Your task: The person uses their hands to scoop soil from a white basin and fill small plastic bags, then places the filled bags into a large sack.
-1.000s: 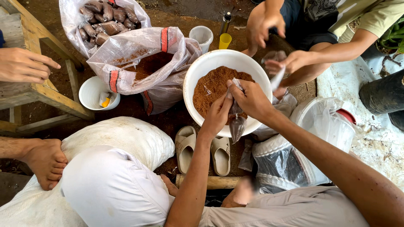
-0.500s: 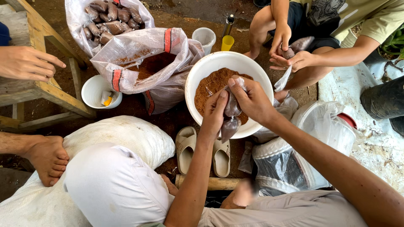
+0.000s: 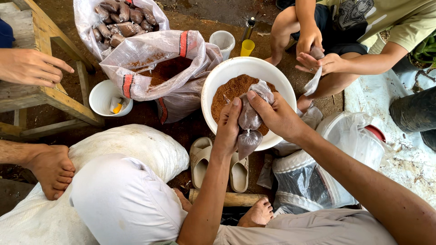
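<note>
Both my hands hold a small clear plastic bag (image 3: 249, 131) filled with brown powder, over the near rim of a big white bowl (image 3: 218, 77) of the same brown powder (image 3: 229, 93). My left hand (image 3: 228, 129) grips the bag's left side. My right hand (image 3: 272, 115) pinches its upper part and neck from the right. The bag's rounded bottom hangs below the bowl's rim.
A woven sack (image 3: 168, 68) of brown powder and a sack of filled bags (image 3: 120, 20) lie at the back left. Another person's hands (image 3: 318, 56) hold a bag at top right. A white cup (image 3: 109, 97), wooden bench (image 3: 50, 90), sandals (image 3: 218, 165) and plastic-lined bucket (image 3: 336, 159) surround me.
My hands with the bag have drawn slightly back toward me over the bowl's near rim. The other person's hands have lowered and closed on a bag.
</note>
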